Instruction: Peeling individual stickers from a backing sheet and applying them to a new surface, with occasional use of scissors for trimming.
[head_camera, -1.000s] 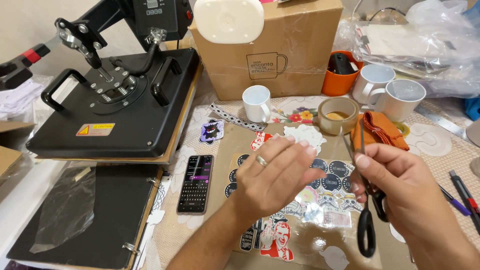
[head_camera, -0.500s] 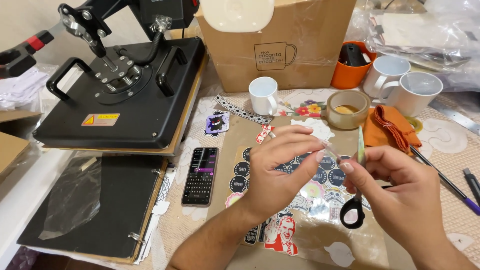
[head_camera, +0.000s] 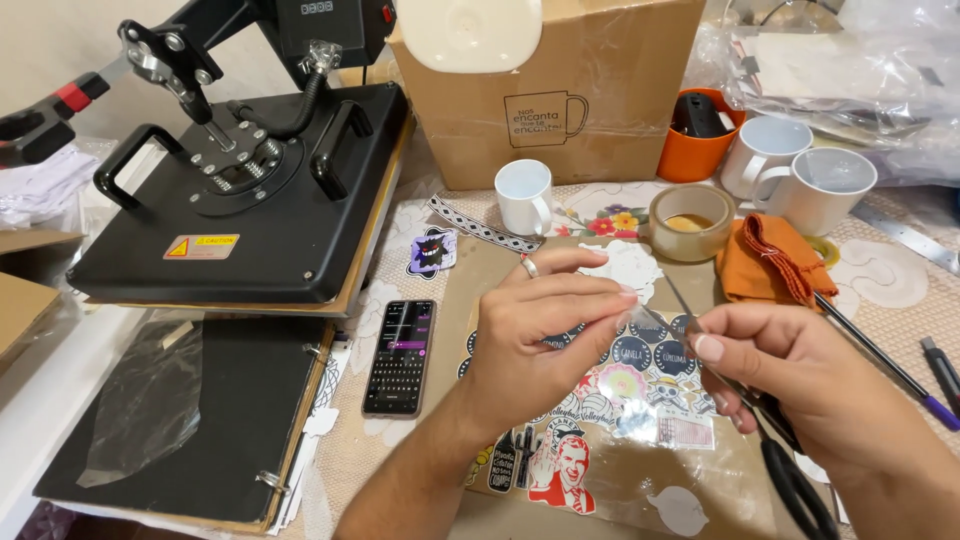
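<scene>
While pinching a small clear film piece (head_camera: 640, 318) between left hand (head_camera: 545, 335) and right hand (head_camera: 790, 375) fingertips | right also gripping black scissors (head_camera: 790, 470) | above sticker sheet (head_camera: 610, 400) on worktop (head_camera: 900, 290) | cutting seemingly under way, stickers mostly uncut.

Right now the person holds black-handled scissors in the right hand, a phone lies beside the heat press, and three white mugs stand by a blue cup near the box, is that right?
Not quite: the cup near the box is orange, not blue, as the head view shows. The rest holds: the right hand holds the black-handled scissors, the phone lies beside the heat press, and three white mugs stand there.
</scene>
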